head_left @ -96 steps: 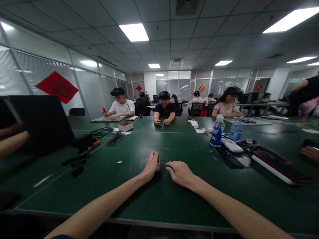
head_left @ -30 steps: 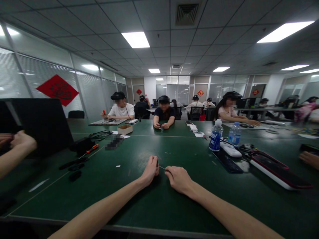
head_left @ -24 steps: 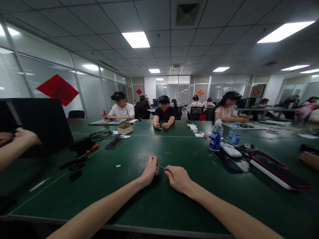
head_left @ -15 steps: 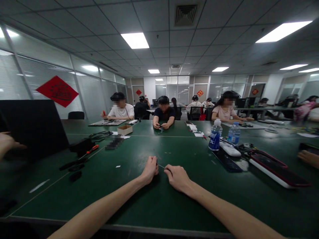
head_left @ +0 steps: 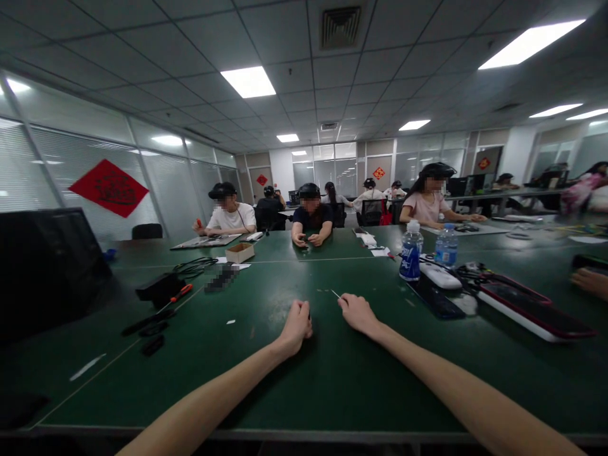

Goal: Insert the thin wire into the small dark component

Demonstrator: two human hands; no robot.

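Above the green table my left hand (head_left: 296,326) is closed, its fingers wrapped round a small dark object (head_left: 310,315) that barely shows at the edge of the fist. To its right, my right hand (head_left: 359,311) is closed in a pinch on a thin, pale, pin-like rod (head_left: 335,294). The rod's tip points up and left, away from the palm, and the rest of it is hidden in the fingers. A gap of bare table separates the two hands.
On the green table (head_left: 266,392), a black box with cables (head_left: 164,288), an orange-handled screwdriver (head_left: 181,293) and a small open carton (head_left: 240,253) lie left. Two bottles, one a blue-labelled bottle (head_left: 410,253), stand right, near a dark phone (head_left: 439,301). Co-workers sit opposite.
My right hand has moved right and slightly up, drawing the thin rod away from my left hand. The left hand has shifted a little right. The view has tilted slightly.
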